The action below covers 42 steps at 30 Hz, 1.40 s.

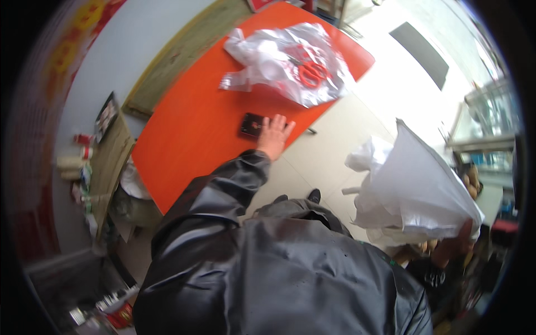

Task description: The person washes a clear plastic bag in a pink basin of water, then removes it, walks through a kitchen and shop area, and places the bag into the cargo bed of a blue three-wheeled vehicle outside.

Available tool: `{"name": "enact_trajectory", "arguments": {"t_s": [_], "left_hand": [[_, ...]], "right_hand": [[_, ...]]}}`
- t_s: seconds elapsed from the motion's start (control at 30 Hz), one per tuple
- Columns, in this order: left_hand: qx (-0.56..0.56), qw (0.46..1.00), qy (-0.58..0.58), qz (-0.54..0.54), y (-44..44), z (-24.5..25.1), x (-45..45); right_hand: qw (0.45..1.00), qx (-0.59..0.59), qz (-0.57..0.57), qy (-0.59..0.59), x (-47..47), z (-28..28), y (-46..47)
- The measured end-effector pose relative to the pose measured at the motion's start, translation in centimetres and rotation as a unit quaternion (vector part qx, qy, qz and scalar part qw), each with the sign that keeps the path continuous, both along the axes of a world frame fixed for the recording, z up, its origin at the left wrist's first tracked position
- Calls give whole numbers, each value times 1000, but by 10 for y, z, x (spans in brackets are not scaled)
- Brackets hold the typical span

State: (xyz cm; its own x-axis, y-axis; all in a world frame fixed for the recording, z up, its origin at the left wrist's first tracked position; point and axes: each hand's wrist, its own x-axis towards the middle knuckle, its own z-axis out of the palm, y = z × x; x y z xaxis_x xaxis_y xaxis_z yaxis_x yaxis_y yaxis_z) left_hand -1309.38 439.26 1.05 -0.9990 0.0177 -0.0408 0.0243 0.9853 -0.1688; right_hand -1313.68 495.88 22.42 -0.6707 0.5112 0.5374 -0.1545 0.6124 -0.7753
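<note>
My left hand [274, 136] reaches over the near right edge of the orange table [192, 125], its fingers spread on or just above the right end of a flat black item [251, 124], perhaps a phone. Farther back on the table lies a crumpled white plastic bag [268, 58] with red print, and scissors with red handles [312, 74] rest on it. On the right, my right hand [458, 243] is at the lower edge of a large white plastic bag or sheet [414, 188] and grips it; the fingers are partly hidden and blurred.
A wooden shelf [111, 171] with small items stands at the left, beside the wall. A glass-fronted cabinet [490, 117] is at the far right. Pale floor tiles [318, 163] show between the table and the white bag. A dark grey mat [421, 52] lies farther off.
</note>
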Motion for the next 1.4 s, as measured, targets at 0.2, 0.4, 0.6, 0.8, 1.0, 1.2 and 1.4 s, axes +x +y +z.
{"name": "enact_trajectory", "arguments": {"t_s": [0.2,0.4,0.6,0.8,1.0,1.2,1.4], "left_hand": [[-119,990,-78,12,4,-10,-20],[-148,987,-65,1,-2,0,-3],[-116,993,-28,-17,-16,20,42],[-74,996,-32,-29,-28,51,105],[2,999,-35,-13,-46,75,185],[60,998,1,-36,-107,86,296],[-4,995,-73,-69,-200,76,374]], "right_hand": [[979,140,137,65,-48,-17,3],[991,-24,129,-27,-86,-8,-21],[952,191,236,39,-99,-8,-52],[956,135,260,-24,-118,-35,-72],[956,-112,260,-79,-103,-47,-95],[911,230,341,15,-56,-26,-103],[905,387,140,-107,-2,-17,-98]]}}
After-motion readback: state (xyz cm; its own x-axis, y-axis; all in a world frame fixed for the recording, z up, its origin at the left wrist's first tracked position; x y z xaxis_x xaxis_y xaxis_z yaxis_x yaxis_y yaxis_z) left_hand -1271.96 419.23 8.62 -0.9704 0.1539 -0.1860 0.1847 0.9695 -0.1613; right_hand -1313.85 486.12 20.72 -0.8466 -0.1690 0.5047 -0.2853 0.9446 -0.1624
